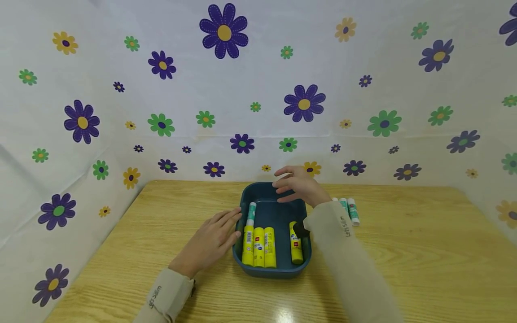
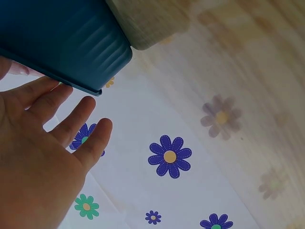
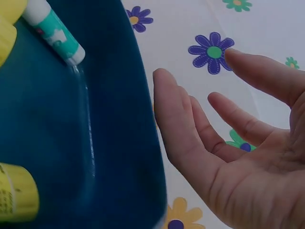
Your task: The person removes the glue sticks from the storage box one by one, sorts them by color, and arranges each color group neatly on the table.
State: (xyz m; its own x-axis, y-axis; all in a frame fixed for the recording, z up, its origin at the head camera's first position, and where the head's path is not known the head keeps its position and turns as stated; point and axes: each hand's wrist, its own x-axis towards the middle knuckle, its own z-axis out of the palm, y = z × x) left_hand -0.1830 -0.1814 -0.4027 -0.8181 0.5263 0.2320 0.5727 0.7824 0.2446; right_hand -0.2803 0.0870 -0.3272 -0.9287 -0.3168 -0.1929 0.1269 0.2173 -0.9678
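Note:
A dark blue plastic bin (image 1: 274, 272) stands on the table. Inside, yellow glue sticks (image 1: 258, 251) lie side by side at the near left, with a slimmer white-and-green glue stick (image 1: 251, 213) beyond them. Another yellow glue stick (image 1: 295, 246) lies along the right wall, partly covered by the right sleeve's dark strap. My left hand (image 1: 212, 240) is at the bin's left side, fingers extended; the left wrist view has its fingertips at the rim (image 2: 71, 86). Over the far right corner hovers my right hand (image 1: 300, 185), fingers loosely bent and holding nothing, beside the bin wall (image 3: 143, 143) in its wrist view.
Several white-and-green glue sticks (image 1: 352, 211) lie on the wooden table (image 1: 420, 251) right of the bin, partly behind the right forearm. A white flower-print cloth (image 1: 258, 80) rises behind and at both sides of the table.

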